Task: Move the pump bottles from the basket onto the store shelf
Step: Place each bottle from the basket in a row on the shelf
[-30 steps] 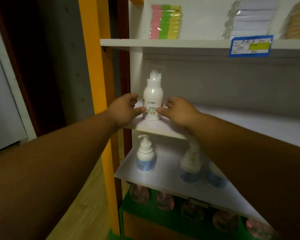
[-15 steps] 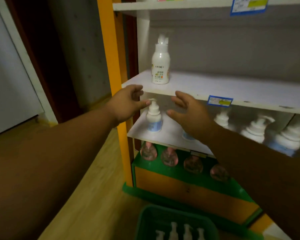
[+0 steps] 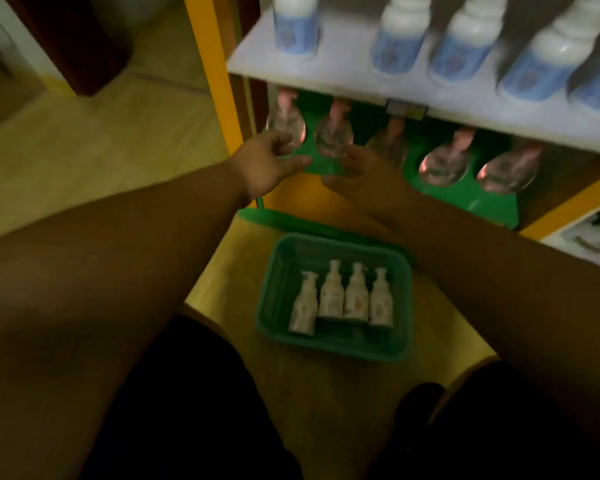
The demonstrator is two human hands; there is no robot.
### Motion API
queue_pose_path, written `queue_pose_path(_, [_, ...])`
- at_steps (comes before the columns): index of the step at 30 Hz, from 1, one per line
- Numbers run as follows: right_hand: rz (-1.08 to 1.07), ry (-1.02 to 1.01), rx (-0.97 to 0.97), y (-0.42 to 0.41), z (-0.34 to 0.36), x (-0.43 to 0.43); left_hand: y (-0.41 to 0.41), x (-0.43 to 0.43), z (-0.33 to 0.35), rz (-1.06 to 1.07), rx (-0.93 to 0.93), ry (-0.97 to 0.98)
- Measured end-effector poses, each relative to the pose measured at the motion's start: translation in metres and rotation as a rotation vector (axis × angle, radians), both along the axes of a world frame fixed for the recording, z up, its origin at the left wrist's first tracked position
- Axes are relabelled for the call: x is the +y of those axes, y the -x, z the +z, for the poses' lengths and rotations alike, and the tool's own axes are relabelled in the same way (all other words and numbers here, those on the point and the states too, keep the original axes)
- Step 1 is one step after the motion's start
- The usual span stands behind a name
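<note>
1. While four pump bottles (image 3: 342, 296) lie side by side along the near wall of the green basket (image 3: 333, 346) on the floor, none is held.
2. Left hand (image 3: 269, 162) and right hand (image 3: 364, 174), both spread and empty, hover above the basket's far rim.
3. The store shelf (image 3: 347, 76) above carries blue-labelled bottles (image 3: 397, 46); four transfers appear left.

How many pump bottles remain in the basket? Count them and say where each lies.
4. All lie side by side in the green basket: leftmost bottle, slightly tilted; second bottle; third bottle; rightmost bottle. None seems hidden.
</note>
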State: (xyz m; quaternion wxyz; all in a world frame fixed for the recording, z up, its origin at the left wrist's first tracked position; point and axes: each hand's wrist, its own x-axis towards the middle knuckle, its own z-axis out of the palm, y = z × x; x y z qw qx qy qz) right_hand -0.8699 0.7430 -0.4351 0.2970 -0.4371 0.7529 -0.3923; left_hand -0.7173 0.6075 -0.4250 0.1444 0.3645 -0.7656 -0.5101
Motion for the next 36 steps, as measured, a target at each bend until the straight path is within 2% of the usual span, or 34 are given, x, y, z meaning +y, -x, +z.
queue_pose_path(4, [-0.066,-0.186,-0.060,0.003,-0.055,0.010,0.008,0.010,-0.046,-0.011,-0.099,-0.064])
queue_pose_path(7, [-0.014,-0.268,-0.007,0.005,-0.087,0.012,0.016,0.011,-0.077,0.006,-0.130,-0.099])
queue_pose_path(11, [-0.040,-0.275,-0.105,0.000,-0.132,0.019,0.025,0.022,-0.126,0.040,-0.191,-0.116])
queue_pose_path(19, [-0.020,-0.606,-0.116,-0.014,-0.232,0.033,0.033,0.028,-0.214,-0.039,-0.427,-0.175])
queue_pose_path(24, [-0.066,-0.629,-0.249,-0.014,-0.267,0.011,0.029,0.032,-0.262,-0.036,-0.525,-0.224])
queue_pose_path(32, [-0.292,-0.758,-0.663,-0.029,-0.308,-0.009,0.006,0.039,-0.311,-0.179,-0.670,-0.332])
queue_pose_path(36, [-0.205,-0.808,-0.574,-0.032,-0.318,-0.015,0.009,0.053,-0.338,-0.222,-0.730,-0.414])
